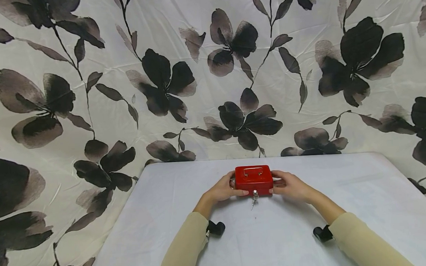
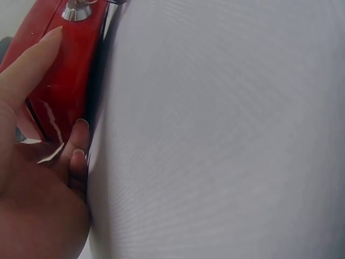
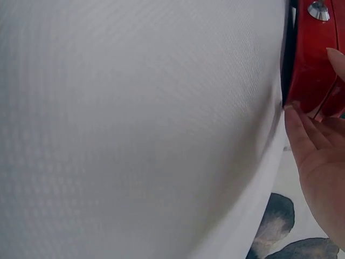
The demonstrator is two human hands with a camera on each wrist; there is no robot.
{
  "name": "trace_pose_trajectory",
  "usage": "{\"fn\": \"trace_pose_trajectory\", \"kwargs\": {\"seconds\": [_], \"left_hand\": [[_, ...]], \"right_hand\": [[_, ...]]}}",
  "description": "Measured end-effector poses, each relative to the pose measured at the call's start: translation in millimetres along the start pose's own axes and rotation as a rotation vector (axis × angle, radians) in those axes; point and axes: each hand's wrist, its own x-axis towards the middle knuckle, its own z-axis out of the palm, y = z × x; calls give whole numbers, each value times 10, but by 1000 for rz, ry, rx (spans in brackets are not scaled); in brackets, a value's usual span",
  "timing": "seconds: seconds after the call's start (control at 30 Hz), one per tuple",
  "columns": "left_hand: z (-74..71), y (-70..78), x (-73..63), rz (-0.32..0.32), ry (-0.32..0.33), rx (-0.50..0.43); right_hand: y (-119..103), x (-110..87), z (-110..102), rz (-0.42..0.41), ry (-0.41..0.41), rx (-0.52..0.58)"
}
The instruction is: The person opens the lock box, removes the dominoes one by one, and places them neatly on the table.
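Note:
A small red cash box (image 1: 254, 181) with a folding wire handle (image 1: 253, 171) on its lid sits near the far edge of the table. From the round silver lock (image 2: 76, 11) on its front hangs a key (image 1: 254, 203). My left hand (image 1: 223, 188) grips the box's left end, its thumb (image 2: 40, 62) along the front face and the other fingers at the side and lower edge. At the opposite end my right hand (image 1: 291, 186) holds the box, thumb at the front corner and fingers (image 3: 302, 127) against the side. The lid is down.
A white cloth covers the table (image 1: 262, 243). Behind it hangs a floral curtain (image 1: 239, 83), close past the table's far edge. Dark wrist cameras (image 1: 216, 228) stick out from both sleeves (image 1: 186, 247).

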Motion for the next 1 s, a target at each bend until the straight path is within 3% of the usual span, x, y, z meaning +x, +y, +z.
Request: {"fn": "trace_pose_trajectory", "kwargs": {"seconds": [0.57, 1.0], "left_hand": [[19, -32, -3, -35, -9, -15], [30, -41, -6, -34, -6, 39]], "right_hand": [[-27, 32, 26, 16, 0, -29], [-71, 48, -1, 62, -17, -39]]}}
